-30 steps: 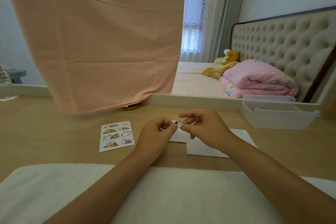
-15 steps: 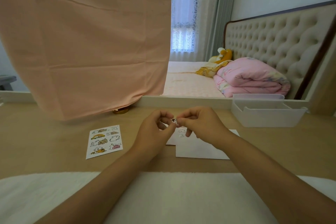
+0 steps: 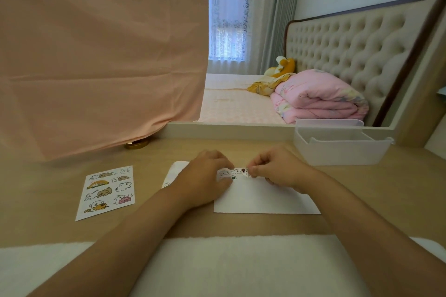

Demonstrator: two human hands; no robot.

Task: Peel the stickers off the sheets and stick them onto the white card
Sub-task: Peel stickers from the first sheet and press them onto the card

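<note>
Near the middle of the desk (image 3: 48, 200), by the head view: lying flat, a white card (image 3: 265, 200), long side parallel to the near edge. Pinching a small sticker (image 3: 244, 171) with the right hand (image 3: 277, 172), thumb and forefinger closed on its right end, low against the card's far edge and just beside other small figures there. Resting on the card's far left corner with the left hand (image 3: 205, 176), fingers curled; cannot tell whether gripping anything. Poking out from under that hand on the far side, a second sheet (image 3: 175, 171). Toward the left edge, well apart from the card, a sticker sheet (image 3: 106, 191) of cartoon animals, flat. Toward the far right corner, a white plastic bin (image 3: 337, 152). Along the near edge, a white towel (image 3: 241, 265) beneath both forearms. Hanging over the far left, peach cloth (image 3: 96, 55).
</note>
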